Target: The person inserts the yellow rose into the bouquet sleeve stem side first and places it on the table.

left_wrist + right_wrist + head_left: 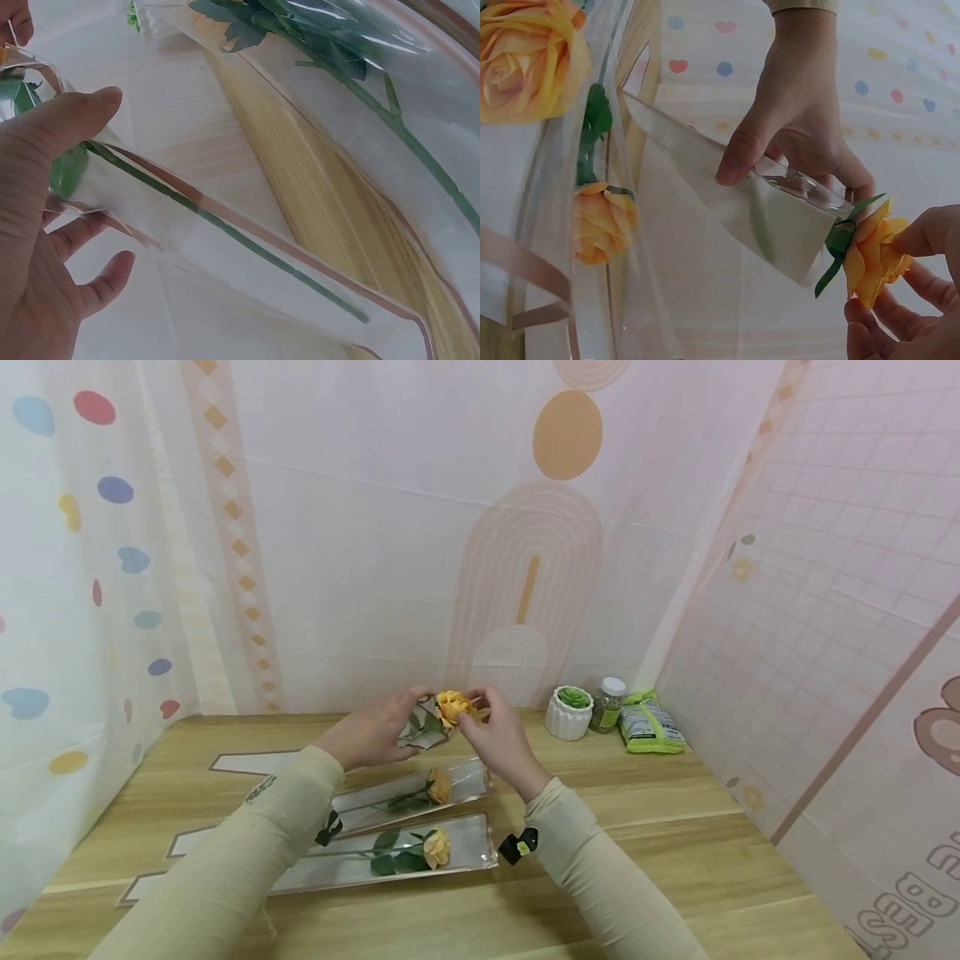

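My left hand (pixel 378 727) grips a clear flower sleeve (pixel 727 202) with a brown-edged border, thumb on one face and fingers on the other. Inside the sleeve runs the green stem (pixel 225 225) of a yellow artificial rose (pixel 453 707). The bloom sticks out of the sleeve's open end. My right hand (pixel 504 739) pinches the petals between thumb and fingers. Below the hands, two more sleeved yellow roses lie side by side on the table: a nearer rose (pixel 437 849) and a farther rose (pixel 438 786), both wholly inside their sleeves.
At the back right stand a white ribbed pot (pixel 567 718) with a green succulent, a white-capped jar (pixel 608 706) and a green-and-grey packet (pixel 651 724). A patterned curtain (pixel 360 568) hangs behind the wooden table (pixel 637 827).
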Tool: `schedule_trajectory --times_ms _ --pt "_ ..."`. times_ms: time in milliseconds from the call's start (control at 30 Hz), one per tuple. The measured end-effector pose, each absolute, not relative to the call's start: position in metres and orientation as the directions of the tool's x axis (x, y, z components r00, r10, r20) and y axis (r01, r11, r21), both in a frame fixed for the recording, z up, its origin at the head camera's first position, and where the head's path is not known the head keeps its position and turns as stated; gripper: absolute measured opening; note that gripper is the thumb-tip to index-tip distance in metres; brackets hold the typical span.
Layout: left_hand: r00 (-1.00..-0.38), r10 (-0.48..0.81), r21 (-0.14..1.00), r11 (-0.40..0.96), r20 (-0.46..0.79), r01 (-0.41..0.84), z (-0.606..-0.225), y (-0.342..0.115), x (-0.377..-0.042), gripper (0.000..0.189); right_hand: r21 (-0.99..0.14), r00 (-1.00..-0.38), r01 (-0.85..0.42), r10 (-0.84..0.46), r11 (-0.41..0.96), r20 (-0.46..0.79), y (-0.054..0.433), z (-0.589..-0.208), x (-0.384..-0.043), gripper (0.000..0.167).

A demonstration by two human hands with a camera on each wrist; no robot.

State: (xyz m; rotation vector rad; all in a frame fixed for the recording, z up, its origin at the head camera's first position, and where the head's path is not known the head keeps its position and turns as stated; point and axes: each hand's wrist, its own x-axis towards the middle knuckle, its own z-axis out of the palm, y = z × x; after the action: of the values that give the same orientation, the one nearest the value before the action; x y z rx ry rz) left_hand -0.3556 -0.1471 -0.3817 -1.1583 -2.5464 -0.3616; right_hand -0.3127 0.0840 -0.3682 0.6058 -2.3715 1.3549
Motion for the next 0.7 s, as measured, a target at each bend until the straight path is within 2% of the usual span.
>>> schedule_trajectory --times_ms 400,700 --pt "-0.681 0.653 0.159 0.673 0.331 0.722 -0.3808 -0.1463 -0.3561 0.095 -0.73 -0.813 -0.581 -0.223 0.359 0.538 0.0885 -0.3684 -0.3132 0.032" --pt "-0.7 0.633 0.136 0.702 0.33 0.699 -0.3783 -0.1468 -0.3535 0.094 -0.741 -0.816 -0.577 -0.233 0.342 0.529 0.0881 -0.3688 -0.3127 0.036"
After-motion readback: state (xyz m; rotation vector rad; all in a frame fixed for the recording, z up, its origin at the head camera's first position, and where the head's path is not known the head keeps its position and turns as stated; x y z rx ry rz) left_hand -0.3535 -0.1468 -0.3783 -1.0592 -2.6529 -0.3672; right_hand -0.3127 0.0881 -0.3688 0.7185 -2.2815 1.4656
